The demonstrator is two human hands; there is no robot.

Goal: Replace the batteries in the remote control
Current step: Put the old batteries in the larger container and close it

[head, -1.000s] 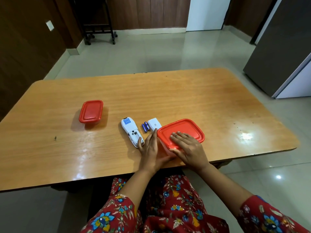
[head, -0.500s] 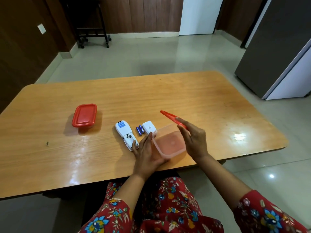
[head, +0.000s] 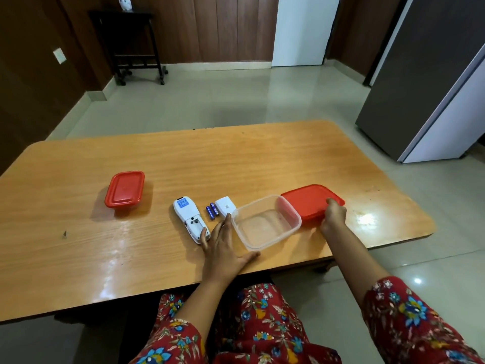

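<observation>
**Operator:** Report hand state

**Technician:** The left hand lies flat on the table with fingers straight, between the remote and the clear tub. It holds nothing. The right hand grips the near edge of the red lid, which sits just beside the tub

**Operator:** Locate the task parts

**Technician:** The remote lies face down with its battery bay open and apparently empty. Two batteries lie loose between the remote and the detached cover. The tub is empty. A small closed box stands well apart to the left

**Operator:** List the likely faults

**Technician:** 1. The batteries are round and unrestrained, so a sweep of the left hand may roll them away. 2. It cannot be told whether these cells are spent or fresh, so mixing them with others is a likely error. 3. Polarity may be reversed on insertion. 4. The cover lies close to the tub and may be knocked if the tub slides
</observation>
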